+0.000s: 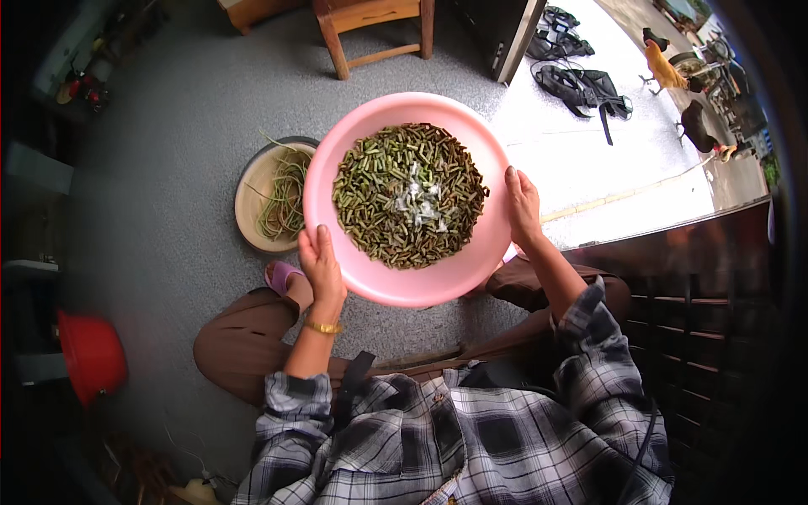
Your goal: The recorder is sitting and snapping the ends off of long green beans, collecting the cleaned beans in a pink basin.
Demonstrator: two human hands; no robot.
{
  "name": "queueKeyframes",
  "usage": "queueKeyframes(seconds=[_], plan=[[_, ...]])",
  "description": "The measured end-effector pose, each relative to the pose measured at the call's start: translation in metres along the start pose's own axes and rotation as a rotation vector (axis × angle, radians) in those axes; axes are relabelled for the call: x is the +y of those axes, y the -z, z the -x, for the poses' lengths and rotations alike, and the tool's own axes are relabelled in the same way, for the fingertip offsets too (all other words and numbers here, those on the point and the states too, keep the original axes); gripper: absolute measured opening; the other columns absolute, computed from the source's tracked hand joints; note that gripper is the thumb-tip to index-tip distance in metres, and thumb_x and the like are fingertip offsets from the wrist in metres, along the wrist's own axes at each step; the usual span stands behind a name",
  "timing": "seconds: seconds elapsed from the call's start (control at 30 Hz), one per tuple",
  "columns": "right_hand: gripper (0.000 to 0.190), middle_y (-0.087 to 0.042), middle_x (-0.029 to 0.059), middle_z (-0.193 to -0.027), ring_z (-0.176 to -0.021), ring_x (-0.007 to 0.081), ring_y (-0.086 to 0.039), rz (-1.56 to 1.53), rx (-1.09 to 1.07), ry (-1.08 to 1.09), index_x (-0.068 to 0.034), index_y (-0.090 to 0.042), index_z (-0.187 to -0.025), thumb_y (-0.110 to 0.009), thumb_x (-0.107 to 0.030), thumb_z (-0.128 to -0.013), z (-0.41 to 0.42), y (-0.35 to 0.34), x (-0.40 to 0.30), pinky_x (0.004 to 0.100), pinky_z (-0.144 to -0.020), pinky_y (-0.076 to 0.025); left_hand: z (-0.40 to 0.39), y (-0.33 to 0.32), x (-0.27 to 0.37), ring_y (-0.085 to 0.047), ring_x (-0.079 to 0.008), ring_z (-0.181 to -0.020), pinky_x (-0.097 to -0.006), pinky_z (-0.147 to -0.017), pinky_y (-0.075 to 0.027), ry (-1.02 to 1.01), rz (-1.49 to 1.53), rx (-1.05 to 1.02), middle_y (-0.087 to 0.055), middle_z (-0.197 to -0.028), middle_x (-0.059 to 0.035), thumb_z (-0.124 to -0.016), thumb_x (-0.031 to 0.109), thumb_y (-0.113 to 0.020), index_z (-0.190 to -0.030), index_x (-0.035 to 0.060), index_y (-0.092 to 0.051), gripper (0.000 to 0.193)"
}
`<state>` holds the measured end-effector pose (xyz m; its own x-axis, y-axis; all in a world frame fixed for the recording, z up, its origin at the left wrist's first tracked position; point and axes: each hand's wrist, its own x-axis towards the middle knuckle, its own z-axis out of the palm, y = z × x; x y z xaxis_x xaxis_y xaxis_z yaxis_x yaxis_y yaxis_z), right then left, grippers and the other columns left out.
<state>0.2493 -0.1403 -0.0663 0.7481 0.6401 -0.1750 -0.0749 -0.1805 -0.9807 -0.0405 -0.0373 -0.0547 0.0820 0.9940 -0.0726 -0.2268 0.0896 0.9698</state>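
Note:
A wide pink plastic basin [413, 290] is held out in front of me, over the floor between my knees. My left hand [323, 265] grips its rim at the lower left, thumb on top. On the opposite side, my right hand [522, 205] grips the rim the same way. Short-cut green and brownish bean pieces [391, 189] cover the bottom of the basin. White grains, possibly salt, lie in a patch [420, 205] near their middle. The fingers under the rim are hidden from sight.
Left of the pink basin, a smaller round basin [245, 214] on the grey floor [177, 164] holds long green beans [284, 205]. A wooden chair [379, 19] stands ahead. Black straps and bags [581, 88] lie by the doorway, chickens [663, 66] outside. A red bucket [95, 356] is at left.

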Motion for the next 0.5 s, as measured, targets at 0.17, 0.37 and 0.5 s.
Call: queueKeyframes(seconds=[0.17, 0.37, 0.5], plan=[[0.032, -0.059, 0.0053, -0.074, -0.06, 0.01, -0.054, -0.142, -0.08, -0.103, 0.0, -0.054, -0.093, -0.045, -0.031, -0.089, 0.011, -0.008, 0.053, 0.0237, -0.052, -0.046, -0.015, 0.049, -0.033, -0.046, -0.0059, -0.065, -0.021, -0.058, -0.041, 0.018, -0.167, -0.062, -0.051, -0.073, 0.0017, -0.088, 0.023, -0.051, -0.081, 0.0064, -0.046, 0.018], [0.038, -0.059, 0.0094, -0.077, -0.071, 0.016, -0.053, 0.181, -0.001, -0.078, 0.002, -0.058, -0.086, -0.048, -0.035, -0.085, 0.017, -0.021, 0.072, 0.0322, -0.064, -0.042, -0.017, 0.063, -0.035, -0.044, -0.005, -0.065, -0.0209, -0.06, -0.04, 0.033, -0.192, -0.006, -0.049, -0.074, 0.0024, -0.088, 0.022, -0.05, -0.08, 0.0051, -0.047, 0.02], [0.036, -0.056, 0.0054, -0.073, -0.068, 0.0114, -0.051, -0.153, -0.121, 0.014, 0.001, -0.054, -0.089, -0.045, -0.034, -0.087, 0.047, -0.018, -0.03, 0.0268, -0.06, -0.042, 0.022, 0.036, 0.049, -0.04, -0.0043, -0.058, -0.0206, -0.051, -0.036, -0.096, 0.045, 0.03, -0.044, -0.066, 0.0026, -0.091, 0.024, -0.045, -0.078, 0.0055, -0.044, 0.022]])
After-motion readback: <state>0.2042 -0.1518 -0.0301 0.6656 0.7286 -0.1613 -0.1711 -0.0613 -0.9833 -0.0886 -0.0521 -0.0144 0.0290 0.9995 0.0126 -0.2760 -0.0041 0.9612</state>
